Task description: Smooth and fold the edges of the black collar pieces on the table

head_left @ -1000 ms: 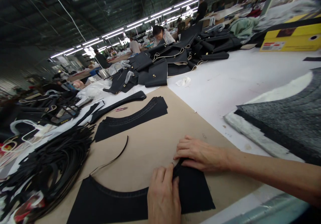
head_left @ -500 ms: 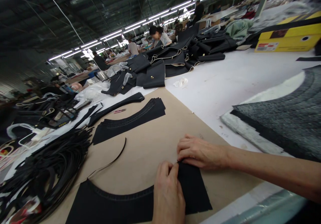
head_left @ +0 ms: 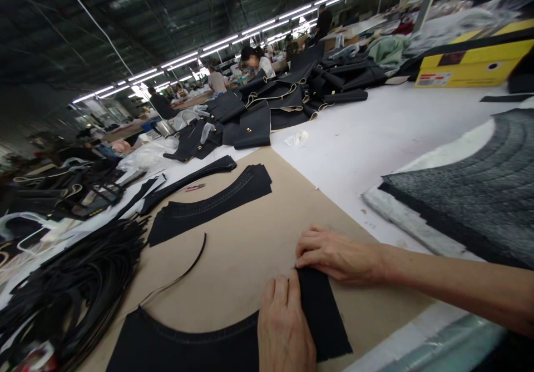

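A black curved piece point(head_left: 200, 350) of sheet material, leather or fabric, lies flat at the front of the brown board. My left hand point(head_left: 285, 325) rests on it with fingers straight and lying flat, their tips at the curved edge. Close beside them, my right hand point(head_left: 329, 252) has its fingers bent and pinched at the piece's upper right corner; what lies under its fingertips is partly hidden. From the piece's left corner a narrow black strip point(head_left: 189, 269) curls loosely across the board. Faint marks follow the curved edge.
Farther up the brown board point(head_left: 246, 227) lie stacked black curved pieces point(head_left: 212, 199) and small pink-handled snips point(head_left: 195, 187). A heap of black strips point(head_left: 92, 283) is at left, quilted grey material point(head_left: 467, 183) at right. Black flaps point(head_left: 250, 124) and a yellow box point(head_left: 471, 66) sit behind.
My left hand's fingers have straightened and flattened onto the black piece, the thumb no longer showing at the edge. My right hand stays at the corner. The view has shifted slightly.
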Motion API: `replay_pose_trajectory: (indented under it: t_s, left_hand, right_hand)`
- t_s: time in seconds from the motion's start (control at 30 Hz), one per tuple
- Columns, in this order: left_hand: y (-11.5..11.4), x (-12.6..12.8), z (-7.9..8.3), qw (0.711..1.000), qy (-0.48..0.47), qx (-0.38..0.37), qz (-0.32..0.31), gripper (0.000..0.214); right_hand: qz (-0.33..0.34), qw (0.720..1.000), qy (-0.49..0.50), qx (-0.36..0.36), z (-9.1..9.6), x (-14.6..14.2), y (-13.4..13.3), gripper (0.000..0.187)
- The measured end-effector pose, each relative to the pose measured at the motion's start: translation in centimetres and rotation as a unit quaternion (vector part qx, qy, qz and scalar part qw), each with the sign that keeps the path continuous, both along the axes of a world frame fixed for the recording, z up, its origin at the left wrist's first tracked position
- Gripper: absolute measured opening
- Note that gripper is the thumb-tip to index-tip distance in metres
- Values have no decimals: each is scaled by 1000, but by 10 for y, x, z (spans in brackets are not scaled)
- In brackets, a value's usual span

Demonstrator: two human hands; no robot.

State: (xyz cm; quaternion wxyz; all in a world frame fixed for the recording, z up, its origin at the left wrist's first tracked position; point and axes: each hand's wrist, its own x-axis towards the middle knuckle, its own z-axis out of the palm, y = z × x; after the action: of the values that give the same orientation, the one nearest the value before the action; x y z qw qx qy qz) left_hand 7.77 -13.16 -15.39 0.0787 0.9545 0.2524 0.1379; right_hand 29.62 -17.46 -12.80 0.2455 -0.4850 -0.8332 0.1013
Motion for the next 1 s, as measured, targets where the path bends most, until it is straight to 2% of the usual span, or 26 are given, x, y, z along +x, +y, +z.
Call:
replay_pose_trajectory:
  t_s: [0.1, 0.43, 0.73, 1.0]
  left_hand:
    - [1, 3, 3, 1000, 5, -3, -2, 56]
    - [-2, 5, 5, 998, -4, 63, -16, 56]
    - [-2, 9, 0, 992, -16, 127, -4, 59]
    - [-1, 16, 7, 994, 19, 107, 2, 64]
  right_hand:
    - [-5, 1000, 1, -3, -1, 1, -2, 30]
    - [-26, 1000, 14, -9, 2, 5, -9, 35]
    - [-117, 990, 80, 13, 2, -4, -22, 36]
    - [-217, 976, 28, -15, 7, -20, -35, 25]
